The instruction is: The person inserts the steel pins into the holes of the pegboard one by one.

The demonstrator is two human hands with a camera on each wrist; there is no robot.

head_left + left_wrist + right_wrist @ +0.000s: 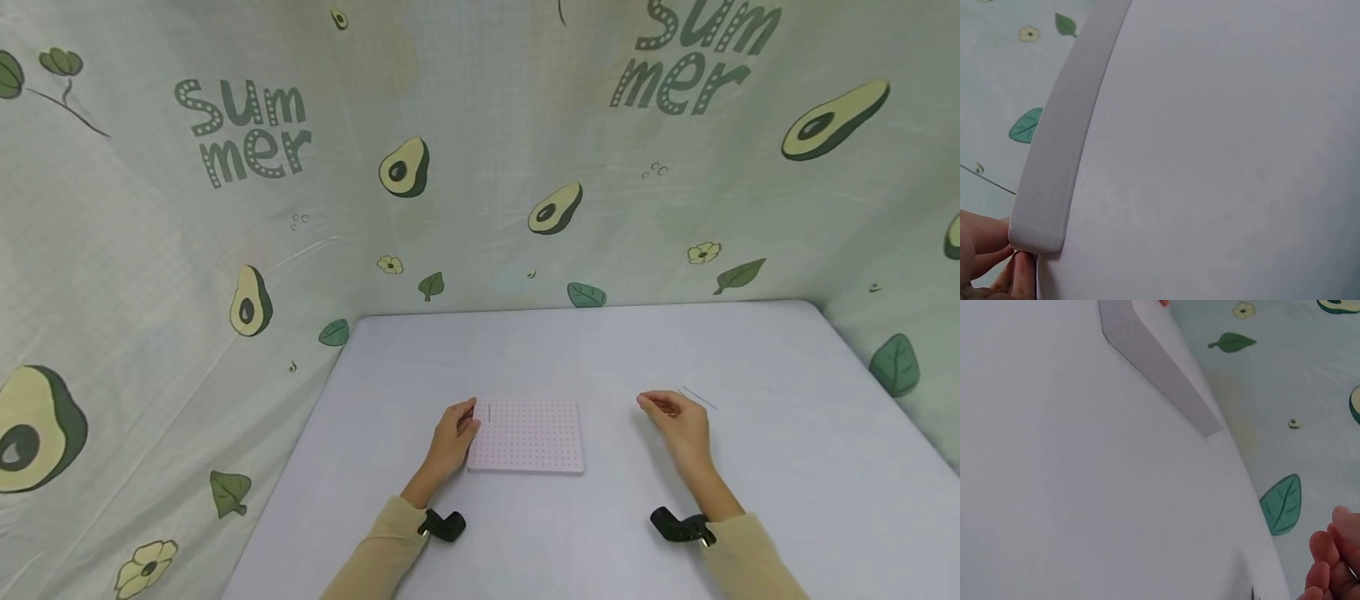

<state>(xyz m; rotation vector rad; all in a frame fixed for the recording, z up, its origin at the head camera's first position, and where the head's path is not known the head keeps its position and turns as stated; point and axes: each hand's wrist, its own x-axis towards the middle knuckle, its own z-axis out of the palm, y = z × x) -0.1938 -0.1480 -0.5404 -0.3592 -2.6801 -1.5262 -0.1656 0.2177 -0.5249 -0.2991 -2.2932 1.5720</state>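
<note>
A pale pink board (527,435) with a grid of small dots or holes lies on the table. One thin dark pin-like piece (489,412) shows near its upper left corner. My left hand (452,435) grips the board's left edge; in the left wrist view its fingers (985,234) are at the corner of the board's pale side (1063,144). To the right of the board, my right hand (681,425) has thumb and fingertips drawn together. Whether something thin is between them is too small to tell. Thin dark sticks (699,398) lie just beyond that hand.
The white table (600,350) has its far edge against a pale cloth (480,250) printed with avocados, leaves and lettering. A black wrist camera (444,526) sits on the left wrist and another black camera (678,527) on the right.
</note>
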